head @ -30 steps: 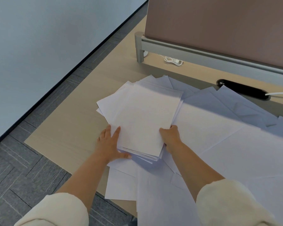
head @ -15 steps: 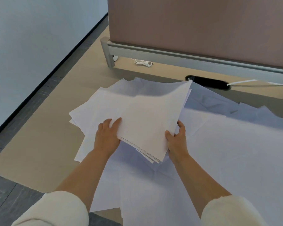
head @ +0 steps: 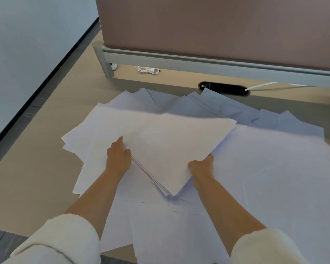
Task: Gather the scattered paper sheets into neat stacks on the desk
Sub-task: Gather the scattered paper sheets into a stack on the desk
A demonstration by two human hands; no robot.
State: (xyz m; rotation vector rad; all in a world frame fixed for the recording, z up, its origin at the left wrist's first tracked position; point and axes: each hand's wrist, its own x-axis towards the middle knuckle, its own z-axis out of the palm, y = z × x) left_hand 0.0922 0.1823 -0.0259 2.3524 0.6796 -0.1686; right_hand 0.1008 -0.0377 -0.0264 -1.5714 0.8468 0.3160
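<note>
I hold a thick stack of plain white paper sheets [head: 179, 145] in the middle of the frame, turned so one corner points down toward me. My left hand [head: 118, 157] grips its left edge, fingers curled in against the layered sheet ends. My right hand [head: 201, 166] grips the lower right edge, fingers tucked beneath and out of sight. The stack's far end is tilted up, and its near corner sits just over the papers below.

Under and around it, loose white paper sheets [head: 274, 168] lie overlapping at mixed angles, covering the centre, right and bottom of the frame. Some fan out to the left of my left hand. They all rest on a light wood-grain desk [head: 36, 168], bare at left.

Along the top stands a brown-pink fabric partition panel [head: 217, 25] on a grey metal rail [head: 198, 60]. Beneath the rail lies a coiled white cable [head: 148, 70], and right of it is a black oval cable port [head: 224, 88]. Cream fuzzy sleeves [head: 61, 242] cover my forearms at the bottom.
</note>
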